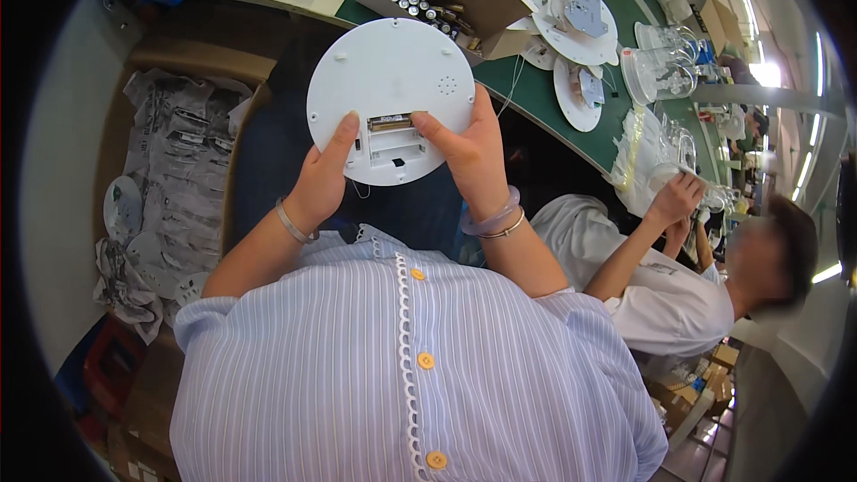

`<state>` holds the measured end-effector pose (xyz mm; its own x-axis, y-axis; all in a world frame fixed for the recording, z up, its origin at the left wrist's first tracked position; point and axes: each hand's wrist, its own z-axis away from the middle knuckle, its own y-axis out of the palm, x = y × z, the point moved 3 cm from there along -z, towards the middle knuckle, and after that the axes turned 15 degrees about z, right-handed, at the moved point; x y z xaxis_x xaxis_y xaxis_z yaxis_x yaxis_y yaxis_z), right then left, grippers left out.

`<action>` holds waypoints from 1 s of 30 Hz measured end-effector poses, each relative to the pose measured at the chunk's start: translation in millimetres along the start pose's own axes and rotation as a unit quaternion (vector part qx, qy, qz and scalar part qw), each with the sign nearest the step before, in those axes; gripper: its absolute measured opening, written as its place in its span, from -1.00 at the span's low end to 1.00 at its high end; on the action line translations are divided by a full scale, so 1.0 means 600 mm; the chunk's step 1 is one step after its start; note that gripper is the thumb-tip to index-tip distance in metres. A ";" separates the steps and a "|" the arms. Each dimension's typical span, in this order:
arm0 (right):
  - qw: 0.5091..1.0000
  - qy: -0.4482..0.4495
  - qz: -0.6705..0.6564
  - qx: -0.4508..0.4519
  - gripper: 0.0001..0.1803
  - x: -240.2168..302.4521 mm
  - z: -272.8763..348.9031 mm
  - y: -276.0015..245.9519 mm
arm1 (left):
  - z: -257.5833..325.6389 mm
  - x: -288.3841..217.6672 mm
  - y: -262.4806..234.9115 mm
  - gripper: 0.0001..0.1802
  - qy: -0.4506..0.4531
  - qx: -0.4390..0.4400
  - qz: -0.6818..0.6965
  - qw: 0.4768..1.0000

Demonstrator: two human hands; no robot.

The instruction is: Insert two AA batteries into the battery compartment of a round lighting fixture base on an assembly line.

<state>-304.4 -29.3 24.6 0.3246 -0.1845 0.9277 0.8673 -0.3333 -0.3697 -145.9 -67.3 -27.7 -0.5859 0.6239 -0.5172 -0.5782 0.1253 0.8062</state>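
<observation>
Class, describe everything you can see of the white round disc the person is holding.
The disc is a flat white round piece, plastic by its look, held up over the lap with its back toward the camera. It has small screw holes, a cluster of tiny holes and an open rectangular compartment near its lower edge. The left hand and right hand grip it, thumbs at the compartment.

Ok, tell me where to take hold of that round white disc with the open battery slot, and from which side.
Grip the round white disc by its rim, likely from the near edge at both sides of the open battery slot, as the left hand and right hand do now. It is flat and wide, so thumbs on the face and fingers behind should steady it and leave the slot clear.
</observation>
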 end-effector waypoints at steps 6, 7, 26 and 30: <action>0.995 -0.073 0.075 -0.004 -0.47 0.021 -0.015 0.024 | 0.000 -0.013 -0.021 -0.56 0.071 -0.004 0.050 0.996; 0.995 -0.067 0.072 0.005 -0.46 0.021 -0.017 0.028 | 0.000 -0.015 -0.023 -0.56 0.075 -0.003 0.046 0.996; 0.849 -0.049 0.526 0.009 -0.77 0.019 -0.218 -0.037 | -0.010 -0.056 -0.025 -0.53 0.110 -0.003 0.089 0.990; 0.797 -0.049 0.601 0.022 -0.73 0.017 -0.239 -0.036 | -0.013 -0.055 -0.022 -0.53 0.107 0.002 0.103 0.989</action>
<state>-373.8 -156.6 34.8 0.9573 -0.2728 -0.0954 -0.0809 0.0640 -0.9947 -123.4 -95.8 -23.5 -0.7982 0.4587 -0.3904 -0.4322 0.0153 0.9017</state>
